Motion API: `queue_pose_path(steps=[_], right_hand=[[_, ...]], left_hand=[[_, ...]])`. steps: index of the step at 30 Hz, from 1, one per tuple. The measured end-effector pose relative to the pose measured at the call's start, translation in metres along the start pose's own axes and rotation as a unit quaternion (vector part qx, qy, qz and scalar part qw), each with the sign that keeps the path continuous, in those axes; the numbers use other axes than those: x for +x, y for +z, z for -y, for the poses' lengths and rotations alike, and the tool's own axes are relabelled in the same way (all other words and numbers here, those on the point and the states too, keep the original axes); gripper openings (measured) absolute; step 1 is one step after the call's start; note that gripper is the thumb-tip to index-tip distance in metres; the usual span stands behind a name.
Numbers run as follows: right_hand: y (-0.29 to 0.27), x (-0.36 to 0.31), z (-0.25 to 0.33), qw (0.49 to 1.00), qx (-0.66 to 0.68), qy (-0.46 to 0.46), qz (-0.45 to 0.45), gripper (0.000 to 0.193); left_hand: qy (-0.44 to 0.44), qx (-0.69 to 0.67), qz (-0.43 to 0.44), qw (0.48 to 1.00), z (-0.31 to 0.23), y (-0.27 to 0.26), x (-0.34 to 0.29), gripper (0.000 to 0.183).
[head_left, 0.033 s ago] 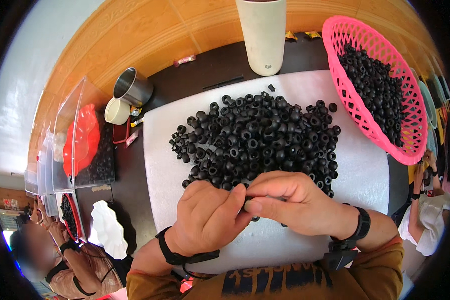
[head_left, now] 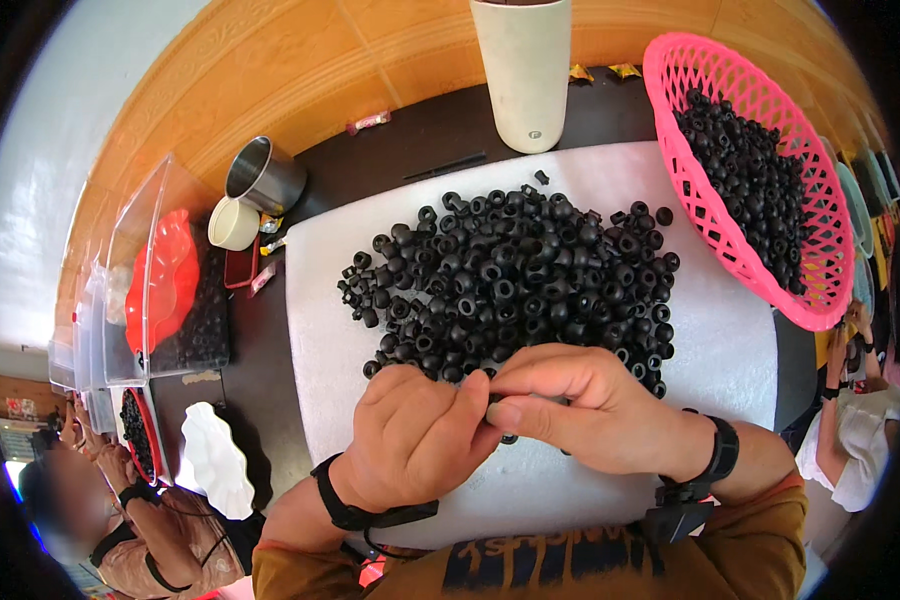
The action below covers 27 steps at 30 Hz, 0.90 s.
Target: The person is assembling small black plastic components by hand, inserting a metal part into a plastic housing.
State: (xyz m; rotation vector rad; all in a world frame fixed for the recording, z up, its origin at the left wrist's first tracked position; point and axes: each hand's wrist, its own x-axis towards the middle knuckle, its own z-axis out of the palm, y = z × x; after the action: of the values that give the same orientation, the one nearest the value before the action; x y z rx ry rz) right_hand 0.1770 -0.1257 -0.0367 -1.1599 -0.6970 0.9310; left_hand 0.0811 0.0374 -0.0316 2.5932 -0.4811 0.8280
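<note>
My left hand [head_left: 420,432] and my right hand [head_left: 585,405] meet at the near edge of a heap of small black hollow round parts [head_left: 515,270]. The fingers of both are closed in a pinch, thumbs and fingertips touching. A dark bit of a small black part [head_left: 493,400] shows between the fingertips; most of it is hidden by the fingers. The heap lies on a white foam sheet [head_left: 370,510]. Many parts have open round holes facing up.
A pink lattice basket [head_left: 695,205] of black parts stands at the right. Behind the heap is a tall cream tumbler [head_left: 526,80]. A steel cup [head_left: 263,175], a cream lid [head_left: 234,224] and a clear bin [head_left: 135,270] stand left. Two other people sit at either side.
</note>
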Motion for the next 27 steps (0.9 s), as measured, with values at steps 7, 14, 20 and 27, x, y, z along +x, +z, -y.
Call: queue_pose_path(steps=[7,14,20,27], right_hand=[[0.001,0.000,0.001,0.983,-0.144,-0.112,0.010,0.013],[-0.002,-0.001,0.005,0.992,-0.091,-0.077,0.036,0.015],[-0.004,0.000,0.006,0.997,-0.045,-0.053,0.019,0.014],[-0.006,0.003,0.007,0.987,-0.129,-0.091,0.029,0.013]], left_hand=[[0.045,0.033,-0.018,0.998,-0.001,0.000,-0.008,0.040],[-0.002,-0.071,-0.015,0.997,0.005,-0.006,0.001,0.045],[-0.029,-0.070,0.002,0.997,0.008,-0.006,0.007,0.044],[0.065,0.062,0.007,0.996,0.003,-0.008,0.001,0.043]])
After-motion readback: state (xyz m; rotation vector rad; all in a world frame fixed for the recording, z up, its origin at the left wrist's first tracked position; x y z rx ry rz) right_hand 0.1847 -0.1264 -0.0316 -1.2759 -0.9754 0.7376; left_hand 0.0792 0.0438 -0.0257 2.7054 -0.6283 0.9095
